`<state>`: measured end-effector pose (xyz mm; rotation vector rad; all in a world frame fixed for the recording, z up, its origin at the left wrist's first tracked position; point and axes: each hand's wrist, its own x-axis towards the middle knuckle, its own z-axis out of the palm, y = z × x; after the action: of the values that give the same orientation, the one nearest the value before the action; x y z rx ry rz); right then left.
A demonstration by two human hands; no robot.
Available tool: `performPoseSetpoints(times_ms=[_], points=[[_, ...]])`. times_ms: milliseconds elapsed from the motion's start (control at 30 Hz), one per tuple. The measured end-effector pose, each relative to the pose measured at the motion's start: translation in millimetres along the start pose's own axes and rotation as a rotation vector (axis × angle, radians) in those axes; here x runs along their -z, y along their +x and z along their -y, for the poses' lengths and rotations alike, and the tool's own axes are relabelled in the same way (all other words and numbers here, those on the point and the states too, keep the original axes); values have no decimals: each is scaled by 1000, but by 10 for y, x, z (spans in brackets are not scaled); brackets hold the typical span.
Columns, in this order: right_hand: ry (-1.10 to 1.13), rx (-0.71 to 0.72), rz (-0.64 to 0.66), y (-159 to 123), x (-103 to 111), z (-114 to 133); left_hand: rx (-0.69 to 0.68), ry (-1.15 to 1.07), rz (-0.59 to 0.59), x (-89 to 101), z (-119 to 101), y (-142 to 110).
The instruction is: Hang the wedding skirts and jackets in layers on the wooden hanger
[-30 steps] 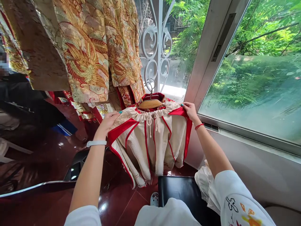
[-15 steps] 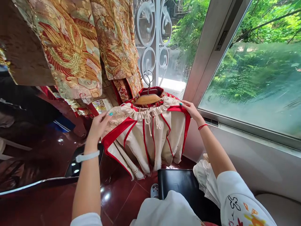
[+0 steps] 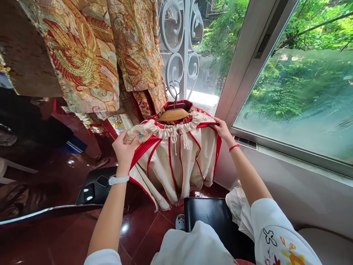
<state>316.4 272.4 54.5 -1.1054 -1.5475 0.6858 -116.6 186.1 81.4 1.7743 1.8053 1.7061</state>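
A cream garment [image 3: 162,165] with red trim spreads between my hands, its gathered top tied with a cream cord [image 3: 174,141]. At its left upper edge my left hand [image 3: 124,149] is closed on the embroidered cloth, thumb on top. My right hand [image 3: 222,129] pinches the right upper edge, its fingertips partly hidden by the fabric. Behind the gathered top is a wooden hanger [image 3: 173,115] with a metal hook, and a red and gold collar [image 3: 183,105] shows around it. Whether the cream garment rests on that hanger, I cannot tell.
Gold embroidered robes [image 3: 82,62] hang at upper left. A window frame [image 3: 245,70] and sill are on the right, beside a white scroll grille [image 3: 186,44]. Below me stands a black seat [image 3: 206,213] with white cloth [image 3: 239,206] beside it. A phone [image 3: 102,180] lies on another black seat.
My left hand has moved right and wrapped further round the garment's left edge, drawing it inward. My right fingers have closed over the right edge.
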Motion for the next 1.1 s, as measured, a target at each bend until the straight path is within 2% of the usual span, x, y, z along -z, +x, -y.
performPoseSetpoints(times_ms=[133,200,333,433,533,600,700,833,1000,1100], points=[[122,-57,170,-28,198,40,-48,146,-151,-166,46,-33],[161,-124,208,-45,281,42,-46,134,-147,-180,89,-8],[200,-214,269,-62,381,108,-14,-82,67,36,245,60],[139,-153,265,-71,369,199,83,-222,194,253,419,88],[126,-83,205,-80,270,213,159,-246,241,327,553,98],[158,-82,128,-76,186,158,148,-229,218,293,588,97],[194,-104,32,-53,104,44,104,-185,117,200,575,59],[250,-120,78,-25,111,-21,64,-162,11,137,548,-87],[268,-94,107,1,139,-32,32,-326,59,115,555,-277],[270,-98,102,28,120,-62,44,-305,29,74,518,-319]])
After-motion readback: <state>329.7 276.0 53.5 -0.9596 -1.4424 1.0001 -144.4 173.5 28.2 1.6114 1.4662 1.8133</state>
